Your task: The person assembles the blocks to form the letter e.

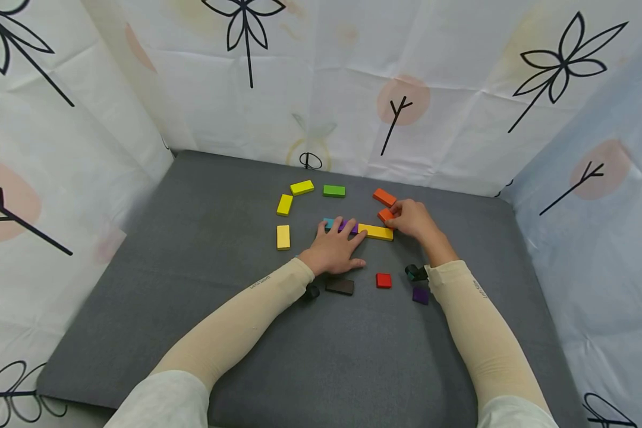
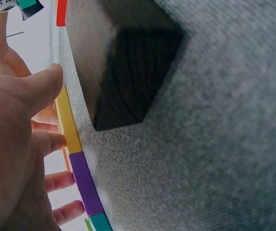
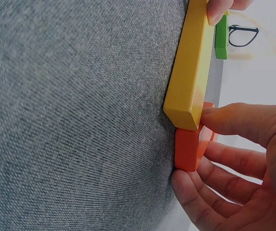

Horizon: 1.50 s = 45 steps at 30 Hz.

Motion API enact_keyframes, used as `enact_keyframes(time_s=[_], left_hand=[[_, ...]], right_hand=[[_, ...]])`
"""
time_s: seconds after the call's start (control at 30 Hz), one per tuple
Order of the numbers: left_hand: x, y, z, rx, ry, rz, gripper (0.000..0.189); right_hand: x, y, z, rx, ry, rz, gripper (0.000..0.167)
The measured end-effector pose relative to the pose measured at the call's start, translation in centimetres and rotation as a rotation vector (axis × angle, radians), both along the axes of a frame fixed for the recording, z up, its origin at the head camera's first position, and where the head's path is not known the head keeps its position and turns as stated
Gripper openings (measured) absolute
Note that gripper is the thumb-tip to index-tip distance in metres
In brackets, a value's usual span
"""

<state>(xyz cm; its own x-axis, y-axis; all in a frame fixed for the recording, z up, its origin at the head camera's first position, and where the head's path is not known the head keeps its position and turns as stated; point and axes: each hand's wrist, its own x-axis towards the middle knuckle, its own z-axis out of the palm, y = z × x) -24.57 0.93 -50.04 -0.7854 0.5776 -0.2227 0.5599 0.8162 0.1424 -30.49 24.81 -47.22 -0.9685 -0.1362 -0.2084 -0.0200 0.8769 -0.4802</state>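
My left hand [image 1: 336,248] lies with spread, nearly straight fingers along a row of blocks. In the left wrist view its fingertips touch a long yellow block [image 2: 69,120] and a purple block [image 2: 86,183]; a teal block [image 2: 101,222] continues the row. At the row's right end, my right hand [image 1: 416,223] pinches an orange block [image 3: 186,149] between thumb and fingers. That block stands against the end of the yellow one and rests on the table. In the head view, the left fingers partly cover the teal and purple blocks.
Several yellow blocks [image 1: 283,237] and a green block [image 1: 334,191] lie behind and left of the row on the grey table [image 1: 257,368]. Another orange block [image 1: 384,197] lies farther back. Nearer are a dark brown block [image 1: 339,287], a red block [image 1: 383,280] and a dark purple block [image 1: 420,295].
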Motion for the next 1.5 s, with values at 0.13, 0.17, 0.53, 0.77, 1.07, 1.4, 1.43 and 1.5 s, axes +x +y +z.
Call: enact_keyframes(time_s=[0.13,0.17,0.53,0.77,1.07,1.4,1.43,1.5], left_hand=[[0.0,0.0,0.0,0.000,-0.002,0.000,0.084],[0.0,0.0,0.0,0.001,-0.001,0.001,0.084],[0.1,0.0,0.2,0.008,0.002,-0.002,0.083],[-0.1,-0.1,0.0,0.004,0.004,0.001,0.083],[-0.1,-0.1,-0.1,-0.001,0.014,-0.005,0.082],[0.0,-0.1,0.0,-0.003,0.010,-0.009,0.083],[0.0,-0.1,0.0,-0.001,0.009,-0.009,0.083],[0.0,-0.1,0.0,0.003,0.006,-0.009,0.083]], right_hand=[[0.1,-0.1,0.0,-0.001,0.000,-0.001,0.041],[0.1,-0.1,0.1,0.000,0.001,-0.001,0.040],[-0.1,-0.1,0.1,0.006,-0.007,-0.011,0.042],[0.0,-0.2,0.3,0.021,-0.020,-0.015,0.047],[-0.1,0.3,0.5,0.002,0.001,-0.011,0.042],[-0.3,0.9,1.1,-0.035,0.057,0.001,0.038],[-0.4,1.0,1.3,-0.039,0.061,0.001,0.037],[-0.6,1.0,1.6,-0.042,0.066,0.002,0.038]])
